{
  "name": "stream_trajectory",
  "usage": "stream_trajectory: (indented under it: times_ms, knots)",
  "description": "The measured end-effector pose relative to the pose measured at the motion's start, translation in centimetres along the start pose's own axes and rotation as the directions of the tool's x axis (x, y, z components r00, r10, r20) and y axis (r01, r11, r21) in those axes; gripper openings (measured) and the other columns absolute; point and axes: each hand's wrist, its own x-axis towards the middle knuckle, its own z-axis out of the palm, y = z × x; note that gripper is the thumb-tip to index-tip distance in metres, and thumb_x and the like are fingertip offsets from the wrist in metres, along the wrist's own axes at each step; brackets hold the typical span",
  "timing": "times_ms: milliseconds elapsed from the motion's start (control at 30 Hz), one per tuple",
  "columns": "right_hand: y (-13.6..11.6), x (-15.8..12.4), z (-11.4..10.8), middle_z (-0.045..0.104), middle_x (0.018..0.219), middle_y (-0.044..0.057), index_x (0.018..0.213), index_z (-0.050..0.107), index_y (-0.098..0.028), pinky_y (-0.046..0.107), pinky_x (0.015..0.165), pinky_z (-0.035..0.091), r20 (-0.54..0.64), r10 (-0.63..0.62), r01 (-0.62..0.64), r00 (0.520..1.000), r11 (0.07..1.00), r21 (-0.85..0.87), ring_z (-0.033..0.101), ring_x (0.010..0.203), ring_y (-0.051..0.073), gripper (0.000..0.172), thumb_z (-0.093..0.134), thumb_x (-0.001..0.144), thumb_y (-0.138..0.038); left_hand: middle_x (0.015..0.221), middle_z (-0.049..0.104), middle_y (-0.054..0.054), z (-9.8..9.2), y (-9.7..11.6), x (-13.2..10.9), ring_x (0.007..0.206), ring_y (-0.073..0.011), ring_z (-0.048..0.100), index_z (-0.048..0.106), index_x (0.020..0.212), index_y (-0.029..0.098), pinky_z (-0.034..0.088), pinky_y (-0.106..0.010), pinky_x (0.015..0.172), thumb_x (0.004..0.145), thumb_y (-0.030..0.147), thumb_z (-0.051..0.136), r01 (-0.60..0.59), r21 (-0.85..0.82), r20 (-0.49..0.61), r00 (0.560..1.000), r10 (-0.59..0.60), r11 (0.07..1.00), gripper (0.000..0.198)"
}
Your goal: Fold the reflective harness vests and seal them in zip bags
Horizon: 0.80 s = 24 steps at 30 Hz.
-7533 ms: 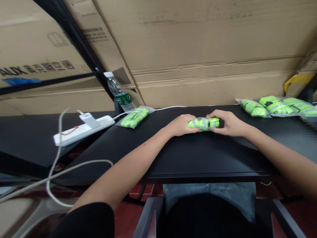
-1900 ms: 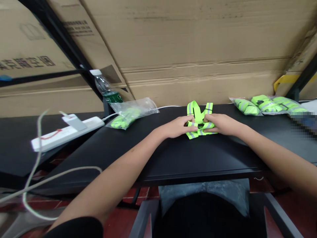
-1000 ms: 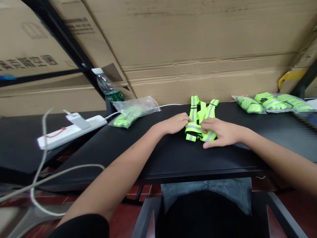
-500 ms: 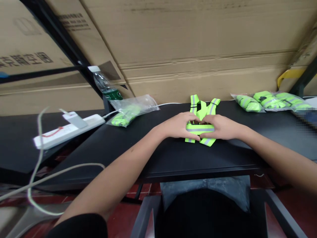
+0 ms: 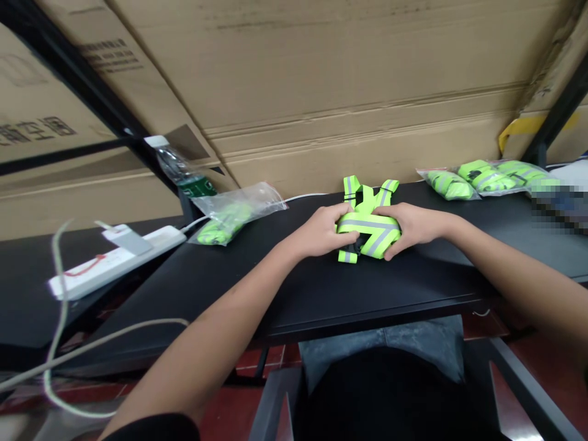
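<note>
A neon yellow-green reflective vest (image 5: 367,224) made of straps with grey stripes lies partly folded on the black table (image 5: 285,294). My left hand (image 5: 328,229) grips its left edge, thumb in front and fingers behind the band. On the opposite edge, my right hand (image 5: 407,226) curls round the folded straps with the thumb near the front. Two strap loops stick out beyond my hands toward the cardboard, and a short strap end shows below my left thumb. My fingertips behind the bands are partly hidden.
To the left lie a clear plastic bag (image 5: 239,211) with neon fabric inside, a water bottle (image 5: 181,168) and a white power strip (image 5: 119,260) with cables. Several bagged neon bundles (image 5: 487,179) sit at the right. Cardboard (image 5: 358,79) stands along the back.
My hands have moved apart, out to the sides of the vest. Its lower right strap has been folded up against the middle band. The view has shifted slightly.
</note>
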Motion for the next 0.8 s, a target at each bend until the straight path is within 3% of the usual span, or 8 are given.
stream_trajectory:
  times_ms: [200, 333, 433, 567, 667, 733, 800]
  knots:
    - [0.6, 0.0, -0.4, 0.060, 0.084, -0.001, 0.103, 0.061, -0.018, 0.028, 0.062, 0.039, 0.035, -0.036, 0.031, 0.999, 0.991, 0.127, 0.049, 0.070, 0.015, 0.051, 0.082, 0.069, -0.050, 0.076, 0.060, 0.001, 0.1, -0.7, 0.3, 0.071, -0.0134, 0.055, 0.053, 0.079, 0.019, 0.046, -0.028, 0.067, 0.070, 0.043, 0.071, 0.042, -0.406, -0.030, 0.998, -0.059, 0.913, 0.031]
    - [0.9, 0.2, -0.1, 0.062, 0.088, 0.000, 0.104, 0.062, -0.017, 0.029, 0.065, 0.040, 0.039, -0.040, 0.034, 0.998, 0.991, 0.127, 0.051, 0.074, 0.016, 0.048, 0.080, 0.071, -0.046, 0.070, 0.063, 0.000, 0.6, -0.7, 0.4, 0.065, -0.0132, 0.058, 0.047, 0.076, 0.021, 0.046, -0.027, 0.062, 0.068, 0.046, 0.074, 0.113, -0.526, 0.035, 0.993, -0.111, 0.843, 0.038]
    - [1.2, 0.4, 0.2, 0.062, 0.086, 0.000, 0.098, 0.063, -0.016, 0.029, 0.065, 0.041, 0.050, -0.050, 0.042, 0.997, 0.989, 0.142, 0.053, 0.073, 0.016, 0.034, 0.075, 0.075, -0.037, 0.064, 0.058, 0.004, 0.7, -0.6, 0.3, 0.056, -0.0113, 0.052, 0.050, 0.082, 0.021, 0.040, -0.025, 0.054, 0.066, 0.045, 0.079, 0.146, -0.425, 0.063, 0.989, -0.131, 0.894, 0.042]
    - [1.3, 0.4, 0.0, 0.064, 0.088, 0.001, 0.095, 0.064, -0.016, 0.031, 0.070, 0.046, -0.042, -0.114, 0.121, 0.993, 0.956, 0.267, 0.057, 0.077, 0.016, 0.023, 0.071, 0.078, -0.030, 0.078, 0.060, 0.002, 0.9, -0.5, 0.1, 0.069, -0.0142, 0.054, 0.062, 0.094, 0.019, 0.041, -0.027, 0.063, 0.066, 0.047, 0.082, 0.033, -0.134, 0.019, 0.999, -0.031, 0.990, 0.044]
    - [1.2, -0.1, -1.0, 0.067, 0.104, 0.005, 0.106, 0.064, -0.017, 0.035, 0.084, 0.051, -0.073, -0.152, 0.168, 0.986, 0.923, 0.347, 0.062, 0.094, 0.020, 0.035, 0.074, 0.077, -0.032, 0.093, 0.064, -0.001, 1.3, -0.6, 0.2, 0.084, -0.0189, 0.059, 0.066, 0.106, 0.020, 0.045, -0.031, 0.076, 0.069, 0.051, 0.081, -0.060, -0.001, 0.037, 0.998, 0.060, 0.998, 0.050]
    - [1.1, -0.4, -1.6, 0.066, 0.116, 0.007, 0.114, 0.063, -0.019, 0.038, 0.090, 0.051, -0.017, -0.153, 0.149, 0.988, 0.921, 0.361, 0.062, 0.105, 0.023, 0.043, 0.075, 0.078, -0.038, 0.108, 0.065, -0.005, 1.3, -0.7, 0.2, 0.099, -0.0231, 0.061, 0.064, 0.118, 0.021, 0.046, -0.036, 0.090, 0.071, 0.055, 0.079, -0.098, 0.029, 0.052, 0.994, 0.097, 0.995, 0.060]
    - [1.1, -0.5, -1.8, 0.065, 0.121, 0.009, 0.119, 0.062, -0.019, 0.039, 0.092, 0.051, 0.037, -0.116, 0.095, 0.993, 0.928, 0.360, 0.062, 0.111, 0.025, 0.045, 0.067, 0.085, -0.048, 0.124, 0.062, -0.009, 0.9, -0.6, 0.2, 0.116, -0.0263, 0.057, 0.062, 0.125, 0.022, 0.042, -0.039, 0.102, 0.081, 0.060, 0.066, -0.062, 0.034, 0.116, 0.992, 0.058, 0.998, 0.059]
